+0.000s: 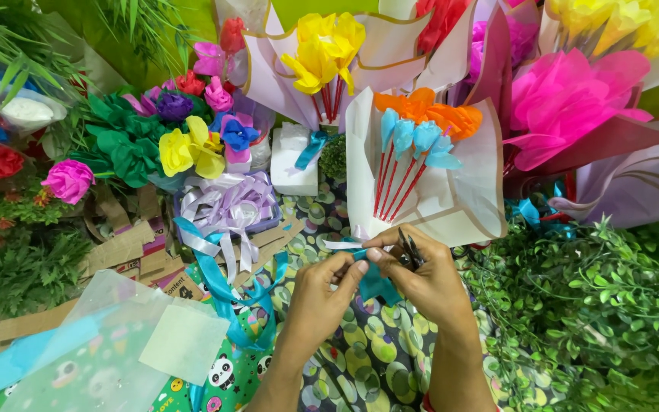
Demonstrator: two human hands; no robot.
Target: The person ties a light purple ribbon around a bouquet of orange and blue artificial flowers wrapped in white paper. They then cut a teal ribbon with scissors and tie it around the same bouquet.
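Observation:
My left hand [322, 294] and my right hand [425, 278] meet at the middle of the view, both pinching a teal ribbon [375, 281] at the base of a small bouquet [421, 172]. The bouquet has blue and orange paper flowers on red sticks, wrapped in cream paper. A thin white ribbon strip [342, 245] sticks out to the left of my fingers. My right hand also holds small dark scissors [411, 250] against its fingers.
Several wrapped paper-flower bouquets [322, 61] stand behind. A lilac ribbon bow [226, 206] and a blue ribbon [226, 294] lie at left, beside cardboard scraps [119, 248] and a clear plastic sheet [108, 351]. Green artificial foliage [596, 320] fills the right; a white foam block [296, 160] sits at centre.

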